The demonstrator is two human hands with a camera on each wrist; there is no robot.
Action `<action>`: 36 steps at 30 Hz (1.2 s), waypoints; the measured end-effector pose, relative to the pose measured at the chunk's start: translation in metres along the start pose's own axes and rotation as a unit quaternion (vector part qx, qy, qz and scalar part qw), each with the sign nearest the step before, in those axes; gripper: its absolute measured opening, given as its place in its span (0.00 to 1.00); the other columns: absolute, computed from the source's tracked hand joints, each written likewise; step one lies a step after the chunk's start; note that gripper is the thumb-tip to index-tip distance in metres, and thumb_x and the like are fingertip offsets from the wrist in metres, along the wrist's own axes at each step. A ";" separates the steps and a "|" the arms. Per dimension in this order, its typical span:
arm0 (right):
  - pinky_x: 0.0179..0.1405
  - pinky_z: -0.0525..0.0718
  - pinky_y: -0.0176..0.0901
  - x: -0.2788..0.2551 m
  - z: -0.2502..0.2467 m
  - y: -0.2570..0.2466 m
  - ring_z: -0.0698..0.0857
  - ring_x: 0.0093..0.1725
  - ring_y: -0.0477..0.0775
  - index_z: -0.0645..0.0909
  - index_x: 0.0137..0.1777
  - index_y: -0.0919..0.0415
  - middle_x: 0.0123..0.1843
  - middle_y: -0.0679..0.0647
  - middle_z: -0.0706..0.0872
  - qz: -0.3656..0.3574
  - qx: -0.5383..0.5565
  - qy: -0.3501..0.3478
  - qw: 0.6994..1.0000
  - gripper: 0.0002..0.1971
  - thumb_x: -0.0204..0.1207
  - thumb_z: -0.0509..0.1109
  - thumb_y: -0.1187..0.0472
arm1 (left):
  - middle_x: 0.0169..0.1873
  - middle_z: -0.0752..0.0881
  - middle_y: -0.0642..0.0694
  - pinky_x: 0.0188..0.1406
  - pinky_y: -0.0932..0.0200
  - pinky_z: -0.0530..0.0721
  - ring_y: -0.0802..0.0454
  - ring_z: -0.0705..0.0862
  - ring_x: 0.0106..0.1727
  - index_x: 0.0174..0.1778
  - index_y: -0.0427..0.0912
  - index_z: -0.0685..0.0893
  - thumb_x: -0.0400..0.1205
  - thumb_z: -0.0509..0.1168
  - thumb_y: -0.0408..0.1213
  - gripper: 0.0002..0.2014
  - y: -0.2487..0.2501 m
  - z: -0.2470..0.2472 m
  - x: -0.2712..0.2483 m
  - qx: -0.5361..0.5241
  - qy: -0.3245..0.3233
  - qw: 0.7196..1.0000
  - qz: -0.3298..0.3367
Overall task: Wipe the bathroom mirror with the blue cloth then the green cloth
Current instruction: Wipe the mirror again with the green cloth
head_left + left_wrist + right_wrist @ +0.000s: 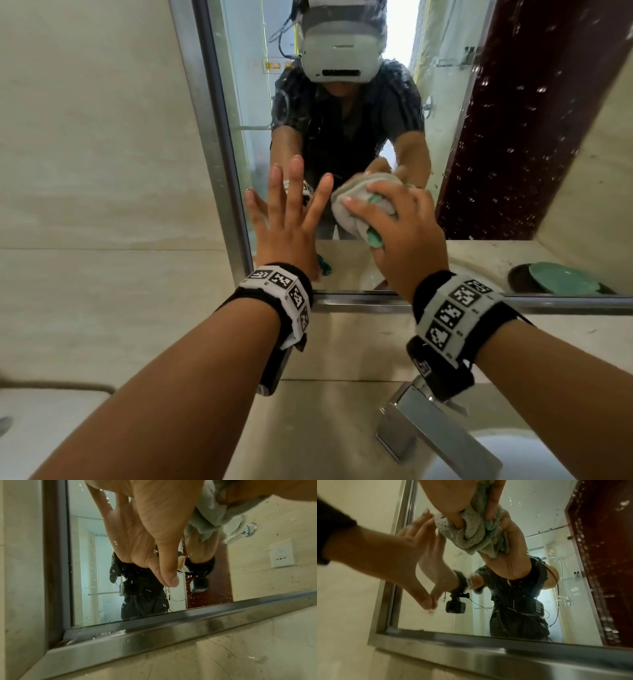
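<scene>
From where I sit, going left to right: my left hand (291, 219) is flat against the mirror (445, 85) near its lower left corner, fingers straight and spread, holding nothing, just bracing on the glass. Immediately at its 3 o'clock, my right hand (404, 233) has its fingers curled round a bunched cloth (359, 202) and presses it onto the glass. The bundle looks grey with a green-teal edge showing between my fingers, so I take it for the green cloth, though the colour is not certain. In the left wrist view the cloth (211, 513) sits just beside the left thumb; in the right wrist view the cloth (471, 534) meets its own reflection, so it is touching.

The relation that matters: unwiped, droplet-speckled glass lies from the cloth toward 1 to 3 o'clock, away from the bracing hand, while the strip toward 9 o'clock is blocked by my left palm. I judge the right hand the only one placed to sweep, rightward or upward. A faucet (438, 431) sits at 6 o'clock below
</scene>
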State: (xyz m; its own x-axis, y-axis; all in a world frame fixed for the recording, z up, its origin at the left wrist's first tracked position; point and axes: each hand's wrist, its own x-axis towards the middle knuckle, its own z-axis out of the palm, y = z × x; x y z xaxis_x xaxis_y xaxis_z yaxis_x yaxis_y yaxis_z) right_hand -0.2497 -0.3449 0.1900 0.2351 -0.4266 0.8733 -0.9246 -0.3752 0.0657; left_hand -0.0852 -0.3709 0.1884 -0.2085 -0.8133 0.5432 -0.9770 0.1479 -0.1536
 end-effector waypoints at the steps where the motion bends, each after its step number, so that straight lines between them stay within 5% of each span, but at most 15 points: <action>1: 0.44 0.77 0.39 0.003 0.001 -0.002 0.70 0.57 0.60 0.81 0.65 0.51 0.64 0.57 0.78 0.013 0.004 0.015 1.000 0.20 0.73 0.68 0.58 | 0.71 0.17 0.35 0.73 0.25 0.34 0.32 0.25 0.77 0.73 0.52 0.17 0.62 0.77 0.63 0.72 0.000 0.000 0.000 0.001 0.000 1.000 0.002; 5: 0.36 0.82 0.44 -0.020 0.018 -0.010 0.73 0.52 0.63 0.83 0.63 0.52 0.59 0.59 0.80 -0.015 -0.020 0.004 1.000 0.17 0.73 0.67 0.57 | 0.71 0.17 0.35 0.72 0.25 0.34 0.30 0.27 0.77 0.72 0.51 0.16 0.62 0.76 0.64 0.72 -0.001 0.002 0.000 0.006 0.003 1.000 0.009; 9: 0.30 0.85 0.49 -0.065 0.024 -0.008 0.78 0.48 0.63 0.86 0.55 0.51 0.52 0.57 0.84 -0.119 -0.065 -0.111 0.984 0.25 0.55 0.82 0.65 | 0.69 0.14 0.36 0.73 0.26 0.34 0.31 0.24 0.75 0.73 0.51 0.17 0.62 0.75 0.65 0.71 0.000 0.001 -0.001 0.014 0.007 1.000 0.000; 15: 0.30 0.87 0.51 -0.074 -0.002 0.035 0.82 0.45 0.66 0.86 0.53 0.49 0.52 0.57 0.80 -0.118 -0.070 -0.183 0.974 0.33 0.45 0.85 0.69 | 0.74 0.21 0.39 0.74 0.28 0.33 0.34 0.26 0.76 0.77 0.55 0.24 0.66 0.73 0.64 0.65 -0.002 -0.017 -0.009 0.015 -0.009 1.000 0.016; 20: 0.33 0.85 0.50 -0.012 -0.049 0.058 0.73 0.51 0.62 0.86 0.55 0.53 0.54 0.58 0.81 -0.066 -0.045 -0.089 0.993 0.29 0.51 0.83 0.68 | 0.79 0.40 0.45 0.74 0.31 0.32 0.41 0.39 0.79 0.82 0.55 0.50 0.68 0.67 0.68 0.51 -0.007 -0.071 0.018 0.001 0.049 0.999 0.019; 26: 0.33 0.85 0.52 0.096 -0.110 0.077 0.69 0.54 0.62 0.83 0.60 0.48 0.60 0.54 0.75 0.018 -0.014 -0.038 0.999 0.31 0.58 0.80 0.72 | 0.82 0.34 0.43 0.71 0.35 0.23 0.46 0.29 0.79 0.83 0.54 0.40 0.68 0.67 0.68 0.56 -0.005 -0.164 0.086 -0.012 0.143 0.988 0.061; 28: 0.45 0.84 0.56 0.140 -0.136 0.080 0.70 0.59 0.65 0.82 0.63 0.48 0.63 0.57 0.75 0.066 0.002 -0.011 0.998 0.27 0.65 0.76 0.71 | 0.81 0.31 0.42 0.71 0.35 0.23 0.44 0.28 0.80 0.83 0.54 0.36 0.67 0.68 0.69 0.58 -0.003 -0.194 0.105 -0.007 0.159 0.985 0.067; 31: 0.61 0.74 0.49 0.200 -0.167 0.085 0.69 0.62 0.64 0.79 0.67 0.48 0.65 0.58 0.72 0.109 0.025 0.034 0.993 0.24 0.72 0.71 0.68 | 0.79 0.27 0.42 0.72 0.33 0.27 0.41 0.27 0.80 0.81 0.53 0.30 0.67 0.68 0.69 0.61 -0.002 -0.231 0.130 0.010 0.165 0.984 0.067; 36: 0.63 0.75 0.50 0.241 -0.182 0.083 0.69 0.60 0.62 0.78 0.67 0.47 0.63 0.56 0.71 0.128 0.032 0.055 0.990 0.25 0.72 0.70 0.69 | 0.79 0.27 0.42 0.75 0.35 0.30 0.41 0.27 0.80 0.80 0.48 0.28 0.66 0.70 0.68 0.65 -0.003 -0.270 0.164 0.013 0.161 0.985 0.065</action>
State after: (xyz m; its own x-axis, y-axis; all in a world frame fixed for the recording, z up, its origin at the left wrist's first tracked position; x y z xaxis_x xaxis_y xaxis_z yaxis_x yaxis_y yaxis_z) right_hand -0.3245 -0.3291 0.4939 -0.0411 -0.4233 0.9050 -0.9281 -0.3194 -0.1915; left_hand -0.1284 -0.3527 0.5008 -0.3391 -0.5665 0.7511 -0.9405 0.2216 -0.2575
